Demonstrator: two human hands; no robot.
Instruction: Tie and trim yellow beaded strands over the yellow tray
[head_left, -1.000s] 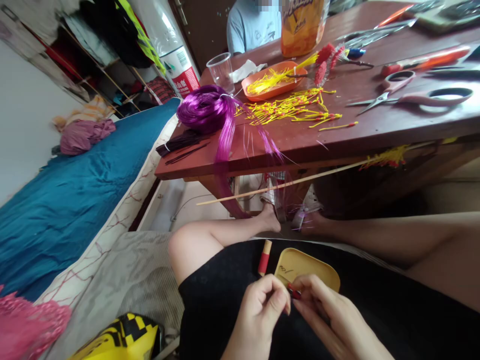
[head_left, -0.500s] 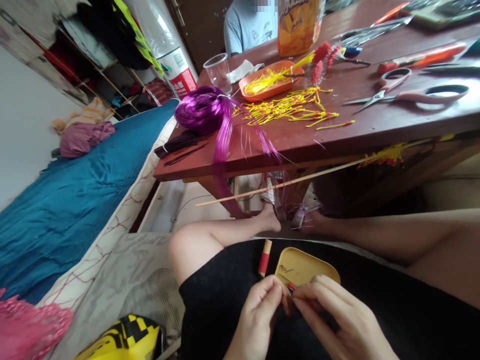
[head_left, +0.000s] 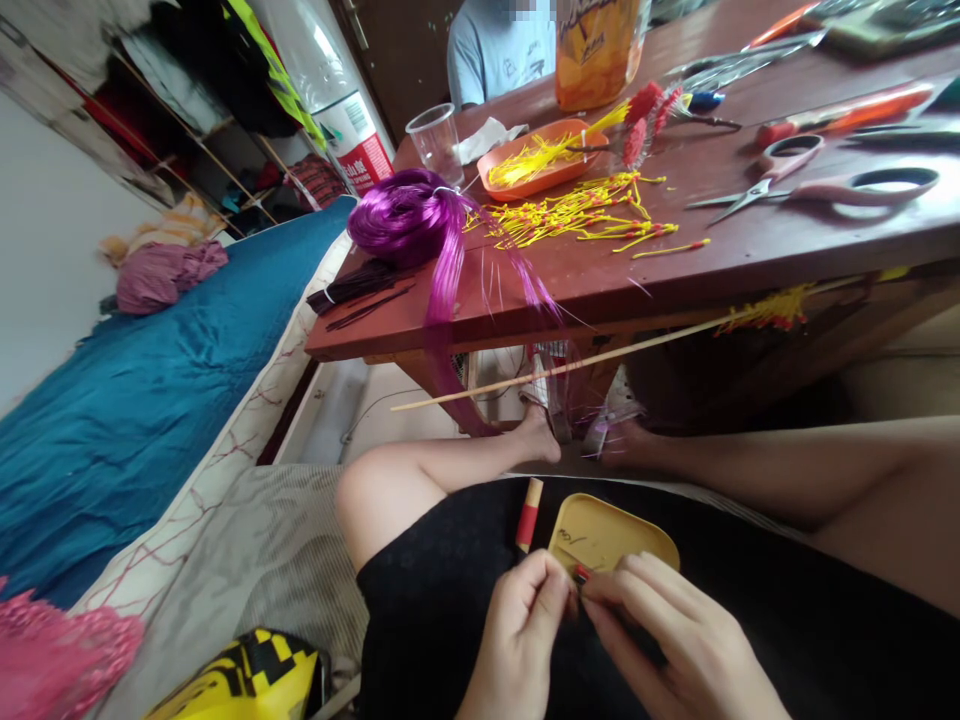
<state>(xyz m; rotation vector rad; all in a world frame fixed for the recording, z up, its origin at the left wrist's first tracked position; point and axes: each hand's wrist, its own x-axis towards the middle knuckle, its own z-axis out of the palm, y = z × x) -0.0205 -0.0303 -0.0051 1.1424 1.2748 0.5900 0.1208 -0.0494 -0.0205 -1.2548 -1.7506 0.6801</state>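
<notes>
the blue bedcover [head_left: 142,400] fills the left side, with a purple bundle of cloth [head_left: 161,275] lying at its far end; the dark red wooden table [head_left: 750,245] stretches across the top right, and a person in a grey shirt [head_left: 495,50] sits at its far edge; on the table sit a coil of purple strands [head_left: 409,215] spilling over the near edge, an orange tray [head_left: 540,160] of yellow strips, more yellow strips with red tips [head_left: 577,215] scattered loose just beside it, a clear plastic cup [head_left: 435,140], and pink-handled scissors [head_left: 817,185] well off to the right; a thin wooden stick [head_left: 555,370] runs slantwise under the table edge; my black skirt [head_left: 787,620] covers my lap, and on it rests a yellow tray [head_left: 607,535] with a red spool of thread [head_left: 529,515] just beside its left edge; my left hand [head_left: 517,640] and my right hand [head_left: 675,650] meet in front of that tray, fingertips pressed together; between them i pinch a small red-tipped piece [head_left: 579,575], both hands closed on it, touching the near rim of the yellow tray; the rest of the piece is hidden by my fingers.
</notes>
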